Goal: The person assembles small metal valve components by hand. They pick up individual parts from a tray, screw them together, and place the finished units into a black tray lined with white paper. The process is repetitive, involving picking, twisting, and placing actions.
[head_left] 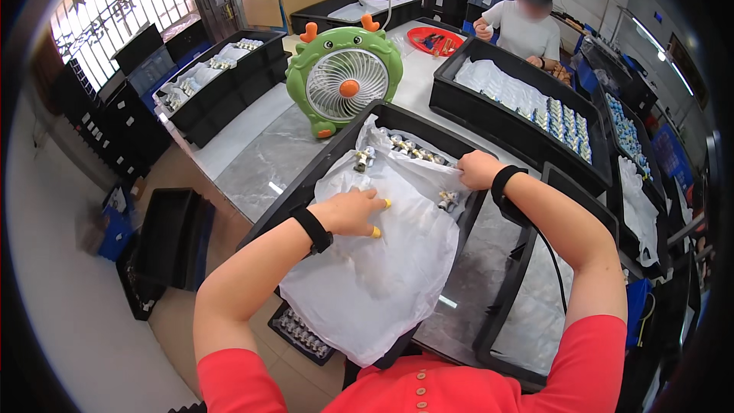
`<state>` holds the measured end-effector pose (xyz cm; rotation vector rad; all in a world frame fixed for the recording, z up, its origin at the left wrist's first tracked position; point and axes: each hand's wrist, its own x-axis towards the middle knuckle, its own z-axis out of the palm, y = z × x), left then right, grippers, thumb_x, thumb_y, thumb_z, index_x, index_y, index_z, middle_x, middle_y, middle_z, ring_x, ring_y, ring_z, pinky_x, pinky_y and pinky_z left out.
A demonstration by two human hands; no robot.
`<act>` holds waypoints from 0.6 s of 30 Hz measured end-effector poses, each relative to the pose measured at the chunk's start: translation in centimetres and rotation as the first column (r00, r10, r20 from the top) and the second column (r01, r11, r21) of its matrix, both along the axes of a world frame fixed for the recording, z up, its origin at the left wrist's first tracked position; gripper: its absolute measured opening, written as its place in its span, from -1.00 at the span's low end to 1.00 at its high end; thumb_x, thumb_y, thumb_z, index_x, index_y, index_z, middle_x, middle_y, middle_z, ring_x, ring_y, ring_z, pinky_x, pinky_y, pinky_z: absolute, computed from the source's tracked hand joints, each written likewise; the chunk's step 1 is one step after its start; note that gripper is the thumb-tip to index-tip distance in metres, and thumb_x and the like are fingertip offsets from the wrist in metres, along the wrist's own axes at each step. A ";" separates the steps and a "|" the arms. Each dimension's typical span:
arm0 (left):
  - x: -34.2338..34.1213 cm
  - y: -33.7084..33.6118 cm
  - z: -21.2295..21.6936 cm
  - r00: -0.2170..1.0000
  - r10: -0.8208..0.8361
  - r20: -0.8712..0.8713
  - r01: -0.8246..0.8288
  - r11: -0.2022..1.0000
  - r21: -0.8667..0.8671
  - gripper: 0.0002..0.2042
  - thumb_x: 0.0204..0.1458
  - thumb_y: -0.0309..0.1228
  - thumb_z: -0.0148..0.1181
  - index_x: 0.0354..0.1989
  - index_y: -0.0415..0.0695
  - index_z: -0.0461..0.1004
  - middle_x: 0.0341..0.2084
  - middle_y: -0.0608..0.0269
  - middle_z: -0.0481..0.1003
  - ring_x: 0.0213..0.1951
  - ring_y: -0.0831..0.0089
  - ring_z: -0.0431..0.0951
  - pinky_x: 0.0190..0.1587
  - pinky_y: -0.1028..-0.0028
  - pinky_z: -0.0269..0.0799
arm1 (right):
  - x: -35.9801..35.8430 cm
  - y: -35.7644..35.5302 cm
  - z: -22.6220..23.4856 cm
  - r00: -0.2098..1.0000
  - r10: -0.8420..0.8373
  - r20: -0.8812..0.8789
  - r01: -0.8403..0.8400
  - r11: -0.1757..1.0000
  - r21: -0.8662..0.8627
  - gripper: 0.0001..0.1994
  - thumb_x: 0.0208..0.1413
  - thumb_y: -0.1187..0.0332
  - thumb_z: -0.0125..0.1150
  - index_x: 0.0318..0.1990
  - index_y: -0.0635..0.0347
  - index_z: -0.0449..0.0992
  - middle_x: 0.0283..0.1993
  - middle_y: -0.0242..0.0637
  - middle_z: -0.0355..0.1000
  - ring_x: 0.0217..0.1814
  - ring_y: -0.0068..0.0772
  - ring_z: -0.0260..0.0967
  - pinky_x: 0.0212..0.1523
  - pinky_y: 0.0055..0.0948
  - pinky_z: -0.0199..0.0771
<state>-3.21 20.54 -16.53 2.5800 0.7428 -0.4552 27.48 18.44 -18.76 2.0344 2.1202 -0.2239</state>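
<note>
At frame centre a grey marble-look table (264, 164) carries a black tray (306, 183) lined with white plastic sheet (382, 260). The left hand (350, 212) lies flat on the sheet, fingers spread narrow, 2 tips yellow-capped. The right hand (479, 169) is curled, gripping the sheet's edge beside small metal fittings (405, 149). Upper centre stands a green fan (344, 80); upper right, another person (527, 23) works among more trays.

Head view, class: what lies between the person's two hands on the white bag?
Head view: between the left hand and right hand, only crumpled white bag, with a small metal fitting near the right.
</note>
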 end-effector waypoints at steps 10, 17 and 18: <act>-3.1 -1.7 -2.8 0.999 0.014 0.036 -0.015 0.999 0.038 -0.35 -0.11 -0.16 0.25 0.22 0.00 0.24 0.27 -0.08 0.02 0.12 -0.14 0.28 0.13 0.15 0.28 | 0.6 -0.7 -0.7 0.990 -0.055 0.128 0.020 0.967 0.253 -0.87 -0.15 0.46 0.12 -0.43 0.18 0.58 -0.37 -0.09 0.52 -0.25 -0.06 0.51 -0.20 -0.16 0.43; -3.9 -2.4 -1.9 0.993 -0.033 -0.116 0.031 0.999 -0.018 -0.36 -0.10 -0.17 0.23 0.21 -0.03 0.26 0.26 -0.01 0.06 0.10 -0.07 0.27 0.11 0.17 0.29 | 0.3 -0.8 -0.4 0.979 -0.024 0.203 -0.031 0.964 0.264 -0.90 -0.13 0.45 0.14 -0.41 0.15 0.56 -0.41 -0.19 0.52 -0.32 -0.11 0.52 -0.23 -0.19 0.36; -3.7 -2.4 -1.5 0.987 -0.041 -0.158 0.036 0.999 -0.034 -0.36 -0.10 -0.17 0.22 0.22 -0.04 0.25 0.26 0.00 0.07 0.12 -0.03 0.25 0.12 0.18 0.28 | 0.3 -0.8 -0.5 0.980 -0.034 0.196 -0.025 0.957 0.290 -0.89 -0.12 0.46 0.13 -0.38 0.15 0.54 -0.42 -0.19 0.52 -0.32 -0.11 0.52 -0.23 -0.19 0.36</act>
